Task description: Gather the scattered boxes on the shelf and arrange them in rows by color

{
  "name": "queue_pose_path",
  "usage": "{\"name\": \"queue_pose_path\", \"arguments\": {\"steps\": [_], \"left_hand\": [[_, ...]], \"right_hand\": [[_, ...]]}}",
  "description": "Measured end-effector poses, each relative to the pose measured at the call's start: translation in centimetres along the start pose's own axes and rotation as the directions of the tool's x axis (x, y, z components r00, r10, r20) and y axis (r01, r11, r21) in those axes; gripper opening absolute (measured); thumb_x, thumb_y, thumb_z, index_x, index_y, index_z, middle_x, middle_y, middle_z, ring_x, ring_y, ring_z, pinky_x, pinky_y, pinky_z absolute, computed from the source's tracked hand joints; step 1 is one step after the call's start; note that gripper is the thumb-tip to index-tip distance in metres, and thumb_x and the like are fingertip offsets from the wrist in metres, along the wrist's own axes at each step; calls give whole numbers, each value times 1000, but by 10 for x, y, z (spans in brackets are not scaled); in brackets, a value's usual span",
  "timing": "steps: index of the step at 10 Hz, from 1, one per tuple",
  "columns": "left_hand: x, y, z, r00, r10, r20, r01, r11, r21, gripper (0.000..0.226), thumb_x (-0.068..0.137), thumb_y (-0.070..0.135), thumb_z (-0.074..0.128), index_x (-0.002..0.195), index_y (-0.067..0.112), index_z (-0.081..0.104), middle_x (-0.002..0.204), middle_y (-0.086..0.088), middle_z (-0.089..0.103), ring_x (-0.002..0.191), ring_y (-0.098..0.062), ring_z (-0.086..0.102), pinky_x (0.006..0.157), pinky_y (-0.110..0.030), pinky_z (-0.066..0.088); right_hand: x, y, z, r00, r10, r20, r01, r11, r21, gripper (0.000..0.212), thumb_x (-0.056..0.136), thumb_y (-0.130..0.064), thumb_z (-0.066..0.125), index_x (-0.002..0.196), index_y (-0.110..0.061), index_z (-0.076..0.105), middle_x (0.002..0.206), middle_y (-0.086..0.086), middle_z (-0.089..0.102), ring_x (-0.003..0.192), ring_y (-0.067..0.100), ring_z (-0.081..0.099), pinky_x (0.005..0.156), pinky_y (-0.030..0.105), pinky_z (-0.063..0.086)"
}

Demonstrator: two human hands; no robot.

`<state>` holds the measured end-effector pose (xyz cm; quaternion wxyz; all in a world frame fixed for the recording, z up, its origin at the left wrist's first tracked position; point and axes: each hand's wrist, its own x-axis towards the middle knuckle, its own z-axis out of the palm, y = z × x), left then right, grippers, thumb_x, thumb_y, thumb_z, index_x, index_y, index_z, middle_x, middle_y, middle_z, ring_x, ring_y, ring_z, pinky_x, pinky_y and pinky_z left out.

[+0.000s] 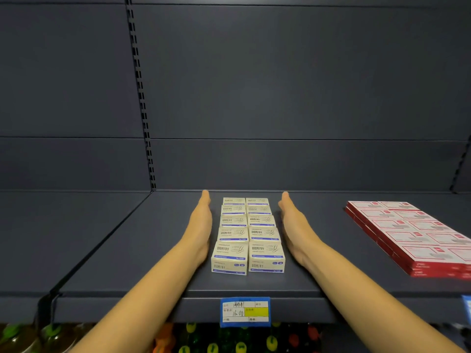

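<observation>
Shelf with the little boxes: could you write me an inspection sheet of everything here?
Surface: dark grey shelf, flat.
Job's things: cream boxes in two columns of five; red boxes in rows at the right, partly cut off by the frame.
Clutter: nothing seen.
Hands: left hand and right hand, fingers straight, flank the cream block.
Cables: nothing seen.
Surroundings: slotted back panel; blue price tag on the shelf edge; bottles below.

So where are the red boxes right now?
In the head view, the red boxes lie in rows at the far right of the shelf. They are apart from the beige boxes in the middle, beyond the right hand.
</observation>
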<state>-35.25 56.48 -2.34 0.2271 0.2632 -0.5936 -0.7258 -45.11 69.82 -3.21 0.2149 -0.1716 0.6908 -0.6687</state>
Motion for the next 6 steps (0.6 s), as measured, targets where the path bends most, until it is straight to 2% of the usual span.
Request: {"name": "queue_pose_path", "arguments": {"steps": [1, 2, 3, 4, 5, 6], "left_hand": [[-19, -11, -3, 999, 32, 27, -32, 999, 2, 43, 96, 50, 24, 129, 30, 42, 111, 16, 67, 84, 5, 63, 65, -11, 45], [-34, -14, 8, 994, 54, 95, -54, 999, -6, 35, 98, 44, 24, 79, 30, 50, 44, 24, 61, 40, 8, 58, 34, -10, 44], [-31, -20, 12, 988, 105, 112, -102, 994, -28, 36, 98, 43, 25, 74, 31, 49, 42, 24, 60, 41, 8, 59, 34, -10, 44], [-27, -22, 8, 987, 106, 117, -99, 993, -65, 36, 98, 43, 26, 74, 30, 49, 43, 22, 61, 41, 6, 60, 33, -11, 43], [-30, -19, 7, 982, 97, 163, -87, 994, -70, 36, 98, 44, 25, 75, 31, 50, 44, 23, 62, 43, 6, 61, 35, -11, 45], [-28, -17, -2, 969, 131, 210, -113, 989, -97, 35, 98, 41, 25, 85, 29, 54, 53, 22, 66, 52, 10, 63, 47, -8, 50]], "right_hand": [[-8, 12, -7, 999, -18, 37, 15, 998, 60, 58, 96, -51, 24, 142, -16, 33, 140, -5, 45, 133, 13, 38, 112, 30, 24], [-19, 12, 1, 997, 23, 77, -28, 998, 65, 36, 97, -48, 25, 100, -30, 56, 70, -20, 69, 71, -5, 66, 68, 10, 51], [-23, 12, 6, 996, -24, 89, 22, 999, 32, 34, 97, -48, 24, 76, -35, 48, 46, -24, 62, 48, -5, 64, 40, 12, 47], [-22, 11, 7, 995, -50, 92, 46, 998, 41, 34, 96, -51, 23, 76, -38, 47, 48, -25, 63, 52, -2, 66, 44, 14, 50], [-25, 8, 9, 995, -45, 87, 42, 998, 36, 35, 97, -50, 23, 75, -38, 48, 48, -26, 62, 50, -5, 65, 42, 12, 48], [-32, 7, 7, 995, -67, 76, 65, 997, 36, 33, 97, -48, 27, 84, -36, 54, 63, -23, 69, 63, -5, 67, 56, 13, 52]]}}
